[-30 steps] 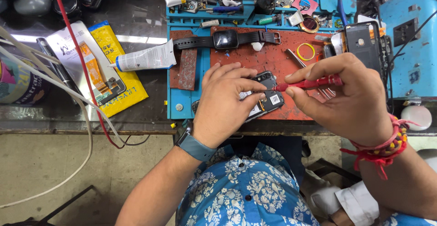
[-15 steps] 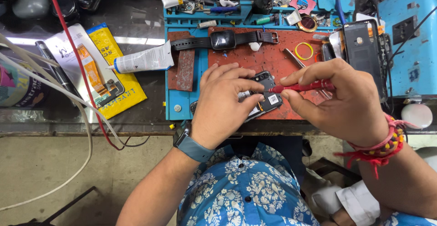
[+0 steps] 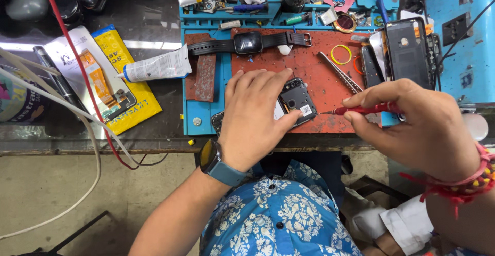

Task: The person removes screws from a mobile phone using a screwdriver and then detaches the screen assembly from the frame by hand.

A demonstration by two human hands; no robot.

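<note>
**Opened phone on the red mat: hands, tools, packaging**

Your left hand [image 3: 255, 119] lies flat over the opened phone [image 3: 296, 98], fingers spread and pressing down. It hides most of the phone, so only the dark upper corner and a small white square label show. The phone rests on the red mat [image 3: 314, 75], near its front edge.

Your right hand [image 3: 412, 124], right of the phone, has its fingers clenched around a red screwdriver [image 3: 361, 110]. The tip stops just short of the phone, and the handle end is hidden in your grip.

Behind the phone lies a black smartwatch [image 3: 248, 43]. Left of the mat sit a white glue tube [image 3: 154, 68] and a yellow flat packet [image 3: 126, 80], partly covered by a grey card. Right of the mat, a second open phone [image 3: 407, 52] stands against a blue box cut off by the frame.
</note>
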